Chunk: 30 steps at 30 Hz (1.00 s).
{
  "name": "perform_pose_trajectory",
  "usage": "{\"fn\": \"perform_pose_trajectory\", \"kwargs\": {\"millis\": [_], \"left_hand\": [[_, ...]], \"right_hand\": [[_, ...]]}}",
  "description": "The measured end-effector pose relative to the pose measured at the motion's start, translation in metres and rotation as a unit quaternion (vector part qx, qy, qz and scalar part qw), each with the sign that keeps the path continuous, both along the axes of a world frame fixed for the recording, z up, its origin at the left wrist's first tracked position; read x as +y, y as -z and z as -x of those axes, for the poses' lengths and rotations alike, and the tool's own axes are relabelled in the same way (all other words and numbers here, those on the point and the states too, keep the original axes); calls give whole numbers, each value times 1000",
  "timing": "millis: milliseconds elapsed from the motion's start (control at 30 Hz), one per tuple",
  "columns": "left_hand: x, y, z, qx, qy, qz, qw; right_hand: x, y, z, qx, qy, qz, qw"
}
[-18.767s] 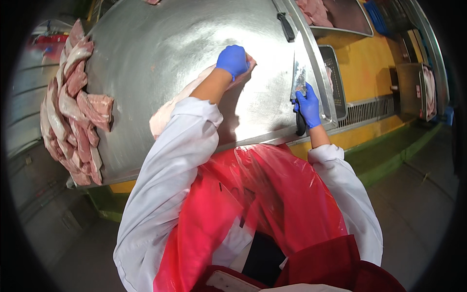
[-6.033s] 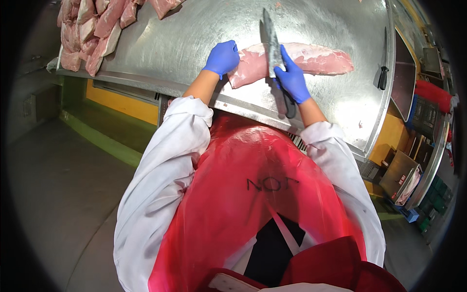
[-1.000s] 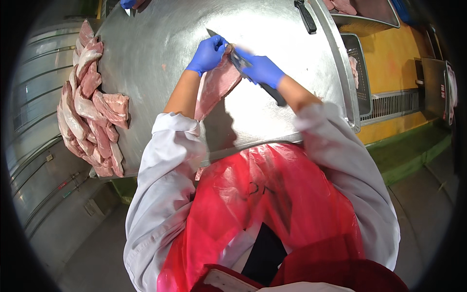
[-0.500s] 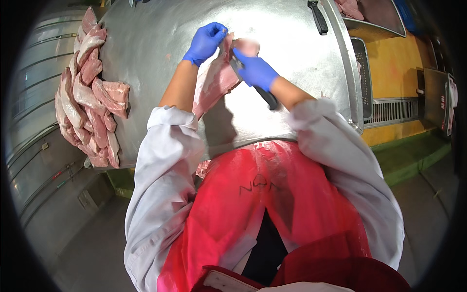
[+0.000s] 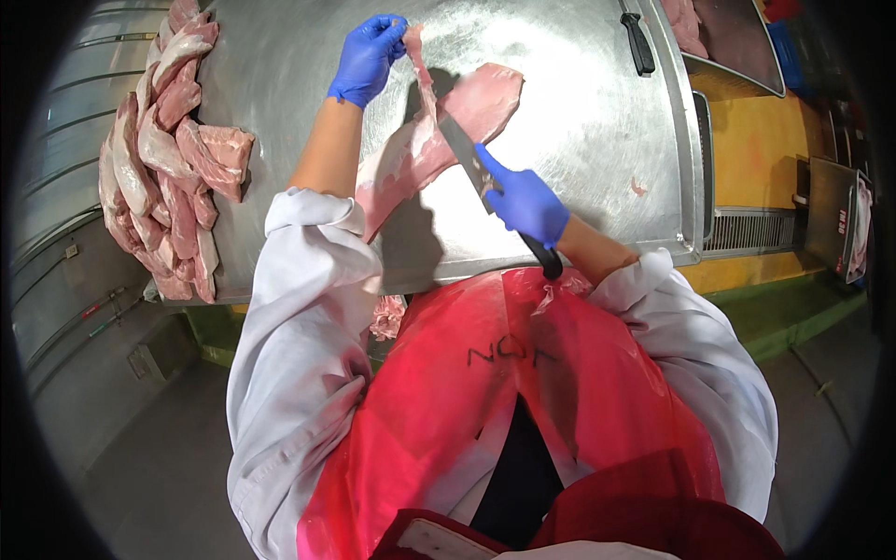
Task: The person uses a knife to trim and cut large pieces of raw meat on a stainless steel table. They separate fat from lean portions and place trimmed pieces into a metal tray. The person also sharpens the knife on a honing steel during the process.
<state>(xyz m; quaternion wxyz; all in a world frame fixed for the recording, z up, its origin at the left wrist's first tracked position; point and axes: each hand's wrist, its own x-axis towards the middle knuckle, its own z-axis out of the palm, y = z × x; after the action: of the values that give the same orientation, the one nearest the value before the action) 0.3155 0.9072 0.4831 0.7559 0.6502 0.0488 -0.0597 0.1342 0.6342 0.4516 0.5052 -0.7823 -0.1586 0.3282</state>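
Note:
A long cut of raw pork (image 5: 439,149) lies slantwise on the steel table in front of me. My left hand (image 5: 365,62), in a blue glove, pinches the end of a thin strip of meat (image 5: 420,75) and holds it up, while its lower end is still joined to the cut. In my right hand (image 5: 528,203), also gloved in blue, is a black-handled knife (image 5: 460,149), the index finger stretched along it. The blade touches the meat near the foot of the strip.
A heap of pork cuts (image 5: 168,159) lines the left side of the steel table (image 5: 579,149). A second black-handled knife (image 5: 638,45) lies at the far right by the raised rim. Beyond it is a tray (image 5: 733,47) with meat. A small scrap (image 5: 638,188) lies right of my knife.
My left hand has moved up and left, drawing the strip away from the cut. My right hand with the knife has come down and right, baring more of the meat.

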Motion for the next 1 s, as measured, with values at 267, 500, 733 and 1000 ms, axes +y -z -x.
{"fn": "perform_pose_trajectory", "kwargs": {"millis": [267,500,733,1000], "left_hand": [[42,13,-4,-29,14,31,999],[161,41,38,70,93,-558,821],[47,54,83,-110,320,-610,716],[23,8,78,-142,347,-664,647]], "right_hand": [[37,-9,-9,39,-6,56,998],[-11,-50,20,99,141,-19,985],[57,0,-49,45,222,-65,972],[100,32,-75,-74,126,154,977]]}}
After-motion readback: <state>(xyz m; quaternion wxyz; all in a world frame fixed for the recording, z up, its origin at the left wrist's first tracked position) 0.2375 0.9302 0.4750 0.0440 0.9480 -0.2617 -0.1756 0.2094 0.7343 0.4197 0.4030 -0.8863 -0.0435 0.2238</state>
